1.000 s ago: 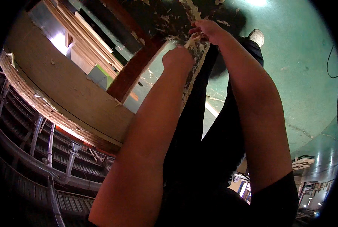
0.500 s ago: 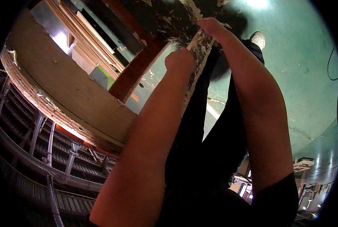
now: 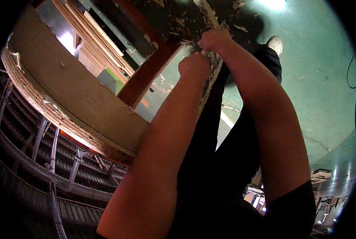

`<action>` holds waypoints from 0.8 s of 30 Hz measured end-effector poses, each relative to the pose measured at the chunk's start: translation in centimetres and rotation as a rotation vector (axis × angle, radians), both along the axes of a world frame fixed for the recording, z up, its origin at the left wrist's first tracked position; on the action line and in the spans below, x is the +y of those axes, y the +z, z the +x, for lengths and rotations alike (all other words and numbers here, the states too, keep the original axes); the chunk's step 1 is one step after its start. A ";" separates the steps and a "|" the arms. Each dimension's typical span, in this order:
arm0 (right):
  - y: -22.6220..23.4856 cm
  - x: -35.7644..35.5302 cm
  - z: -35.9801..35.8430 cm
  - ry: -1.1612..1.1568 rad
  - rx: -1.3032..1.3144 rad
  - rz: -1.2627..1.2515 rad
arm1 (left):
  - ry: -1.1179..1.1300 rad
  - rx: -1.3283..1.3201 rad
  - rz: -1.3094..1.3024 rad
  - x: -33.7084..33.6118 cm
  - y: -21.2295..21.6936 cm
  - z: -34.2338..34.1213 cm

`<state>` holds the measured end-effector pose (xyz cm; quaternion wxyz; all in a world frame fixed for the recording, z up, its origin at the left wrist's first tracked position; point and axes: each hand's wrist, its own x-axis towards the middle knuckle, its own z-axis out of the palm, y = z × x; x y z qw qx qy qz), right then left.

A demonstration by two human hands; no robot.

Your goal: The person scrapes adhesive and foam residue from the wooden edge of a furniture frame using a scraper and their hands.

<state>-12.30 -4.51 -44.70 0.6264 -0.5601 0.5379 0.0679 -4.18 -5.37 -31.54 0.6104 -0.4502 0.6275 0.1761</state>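
Observation:
A long, narrow, rough-edged strip [image 3: 207, 91] covered with flaky pale and dark patches runs between my forearms, away from my body. My left hand [image 3: 194, 65] is closed into a fist at its left side. Just beyond it, my right hand [image 3: 215, 40] is closed too, over the strip's far part. Whatever the fingers grip is hidden behind the knuckles. Curled pale shavings [image 3: 182, 22] lie scattered around the far end, on dark ground past both hands.
On the left stands a large curved board [image 3: 82, 93] with a ragged layered edge. A reddish-brown beam [image 3: 150, 75] slants beside it, near stacked wooden strips [image 3: 100, 44]. My shoe [image 3: 274, 44] rests on the green floor [image 3: 313, 79]. A thin black cable [image 3: 348, 71] lies far right.
My right hand has come back toward me along the strip, closer to the left hand. The left hand has shifted slightly right. Both stay closed.

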 end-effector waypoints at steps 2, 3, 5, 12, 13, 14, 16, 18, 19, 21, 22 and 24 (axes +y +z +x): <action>1.8 -0.4 0.9 -0.065 0.040 0.023 | 0.010 0.022 0.036 -0.1 0.0 0.2; 2.3 -0.5 1.1 -0.074 0.035 0.055 | 0.011 0.014 0.068 0.0 0.0 0.2; 2.4 -0.7 1.1 -0.004 0.046 0.096 | -0.013 0.018 0.062 0.0 -0.1 0.4; 0.8 0.4 0.9 -0.059 -0.029 0.021 | 0.023 0.017 0.014 0.0 -0.2 0.2; 0.7 0.4 1.1 -0.049 -0.040 0.033 | 0.041 0.010 0.007 0.0 0.0 0.0; 0.6 0.3 1.2 -0.035 -0.048 0.055 | 0.057 -0.009 0.012 -0.1 0.2 -0.3; 0.7 0.1 1.5 -0.006 -0.069 0.080 | 0.058 -0.010 0.033 -0.1 0.8 -1.0; 0.9 -0.3 1.4 0.004 -0.079 0.069 | 0.003 0.040 0.042 -0.3 1.5 -1.6; 1.0 -0.3 1.3 -0.020 -0.064 0.060 | 0.023 0.039 0.034 -0.5 1.7 -1.9; 1.5 -0.1 0.9 -0.071 -0.042 0.063 | 0.051 0.038 0.016 -0.6 2.3 -2.4; 1.7 0.2 0.7 -0.077 -0.035 0.054 | 0.070 0.006 -0.001 -0.7 2.5 -2.7; 2.1 0.7 0.2 -0.089 -0.048 0.027 | 0.110 -0.057 -0.044 -0.5 2.7 -3.2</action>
